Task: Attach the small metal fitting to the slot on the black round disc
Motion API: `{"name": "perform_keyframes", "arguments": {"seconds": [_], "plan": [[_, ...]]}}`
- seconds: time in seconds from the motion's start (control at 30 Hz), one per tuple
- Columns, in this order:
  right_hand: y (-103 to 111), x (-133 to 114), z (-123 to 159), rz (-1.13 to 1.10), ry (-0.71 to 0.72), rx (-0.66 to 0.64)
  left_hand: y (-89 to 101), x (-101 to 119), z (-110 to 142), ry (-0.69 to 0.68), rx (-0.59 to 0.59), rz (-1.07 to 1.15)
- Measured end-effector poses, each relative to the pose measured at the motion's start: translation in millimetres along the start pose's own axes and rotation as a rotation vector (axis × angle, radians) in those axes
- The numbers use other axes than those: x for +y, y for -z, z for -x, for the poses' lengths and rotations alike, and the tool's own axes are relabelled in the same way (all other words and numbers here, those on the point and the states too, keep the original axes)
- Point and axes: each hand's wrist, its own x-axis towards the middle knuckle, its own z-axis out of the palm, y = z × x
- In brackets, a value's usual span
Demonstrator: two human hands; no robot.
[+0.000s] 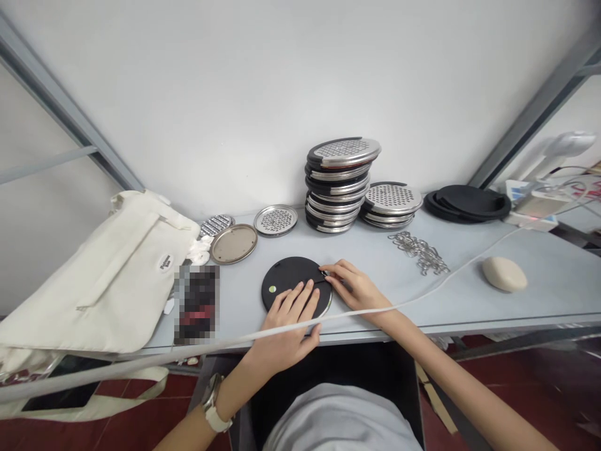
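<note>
A round black disc (287,274) with a small green sticker lies on the table in front of me; silver metal shows along its lower right edge. My left hand (287,322) rests on it, fingers stretched out and palm down. At the disc's upper right rim, the thumb and forefinger of my right hand (357,289) pinch a small shiny wire piece, partly hidden by the fingertips. A loose pile of small metal wire clips (417,252) lies to the right, beyond my right hand.
Behind stand a tall stack of round graters (342,185) and a shorter stack (393,199). Black discs (469,202) lie farther right. Loose metal plates (276,220) and a cream bag (103,282) are left. A white cable (425,294) crosses in front, near a computer mouse (504,274).
</note>
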Motion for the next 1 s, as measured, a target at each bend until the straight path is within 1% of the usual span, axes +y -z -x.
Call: {"name": "perform_keyframes", "arguments": {"seconds": [0.1, 0.3, 0.57, 0.77, 1.0], "plan": [[0.0, -1.0, -0.1, 0.018, -0.007, 0.005, 0.0, 0.3, -0.2, -0.004, 0.013, 0.002], [-0.5, -1.5, 0.2, 0.017, -0.003, 0.002, -0.4, 0.5, -0.5, 0.004, -0.015, 0.012], [-2.8, 3.2, 1.9, -0.003, -0.016, -0.014, -0.4, 0.3, 0.0, 0.002, -0.015, 0.018], [-2.7, 0.6, 2.8, -0.021, -0.065, -0.001, 0.3, -0.2, 0.0, 0.001, -0.028, 0.021], [-1.9, -2.0, 0.5, -0.027, 0.005, 0.021, -0.6, -0.2, 0.6, -0.002, -0.022, 0.015]]}}
